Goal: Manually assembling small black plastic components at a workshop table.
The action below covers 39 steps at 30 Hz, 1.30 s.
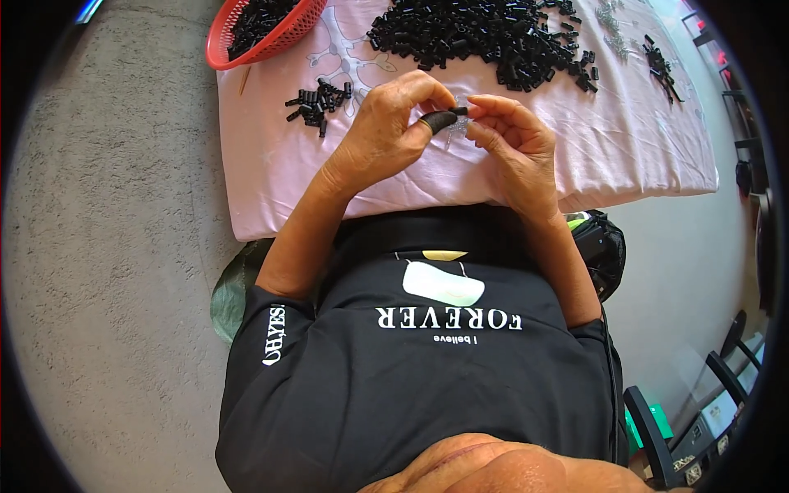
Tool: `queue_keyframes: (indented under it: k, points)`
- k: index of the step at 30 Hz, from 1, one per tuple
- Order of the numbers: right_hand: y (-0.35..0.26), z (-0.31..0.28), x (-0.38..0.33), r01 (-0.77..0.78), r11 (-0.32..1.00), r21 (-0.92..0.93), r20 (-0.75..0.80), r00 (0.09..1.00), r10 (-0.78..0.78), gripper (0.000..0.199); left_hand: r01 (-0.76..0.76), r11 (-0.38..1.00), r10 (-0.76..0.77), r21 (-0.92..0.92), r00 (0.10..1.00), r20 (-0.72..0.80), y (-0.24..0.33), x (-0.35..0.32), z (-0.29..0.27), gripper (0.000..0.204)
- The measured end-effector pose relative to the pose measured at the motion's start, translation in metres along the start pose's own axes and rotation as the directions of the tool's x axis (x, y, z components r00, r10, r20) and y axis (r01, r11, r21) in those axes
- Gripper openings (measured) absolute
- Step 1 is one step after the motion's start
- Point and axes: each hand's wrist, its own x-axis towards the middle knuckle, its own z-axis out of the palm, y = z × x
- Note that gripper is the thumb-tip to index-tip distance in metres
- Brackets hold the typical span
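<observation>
Over the near part of the cloth, my left hand (390, 123) is closed in a pinch, with a black cover on its thumb. It grips a small black cylindrical piece (459, 111). Facing it, my right hand (518, 152) has its thumb and forefinger drawn together at the free end of that piece. Whatever sits between the right fingertips is too small to make out. Tiny silvery bits (458, 127) show on the cloth between the hands. Left of my left hand lies a small heap of similar black pieces (318, 104).
A pink patterned cloth (616, 152) covers the table. At its far side lies a large pile of black pieces (485, 37), with silvery parts (612, 29) and a small black cluster (659, 70) to the right. A red basket (283, 37) of black pieces stands far left.
</observation>
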Motion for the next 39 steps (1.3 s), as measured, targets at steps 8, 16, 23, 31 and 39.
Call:
queue_keyframes:
  k: [8, 16, 23, 31, 39]
  points:
    - [-0.002, -0.01, 0.003, -0.028, 0.999, 0.032, -0.018, 0.999, 0.029, 0.015, 0.002, 1.0, 0.0, 0.028, 0.998, -0.069, 0.003, 0.004, 0.0, 0.016]
    - [-0.002, -0.012, 0.003, -0.003, 0.996, 0.094, -0.028, 1.0, 0.006, 0.015, -0.038, 0.974, 0.03, 0.225, 0.999, 0.037, -0.002, -0.019, 0.011, 0.013]
    - [0.0, -0.014, 0.002, -0.017, 0.997, 0.07, -0.016, 1.0, 0.019, 0.015, 0.046, 0.907, -0.044, 0.42, 0.999, -0.013, 0.006, -0.026, 0.032, 0.012]
    - [-0.005, -0.007, 0.003, -0.058, 0.995, 0.076, -0.076, 0.995, 0.064, 0.014, 0.038, 0.966, 0.001, 0.256, 0.989, -0.149, 0.012, -0.021, 0.023, 0.014]
    - [-0.002, -0.009, 0.003, -0.052, 0.999, 0.012, 0.008, 0.999, 0.052, 0.015, -0.051, 0.981, 0.087, 0.187, 0.978, -0.19, 0.024, -0.008, 0.022, 0.017]
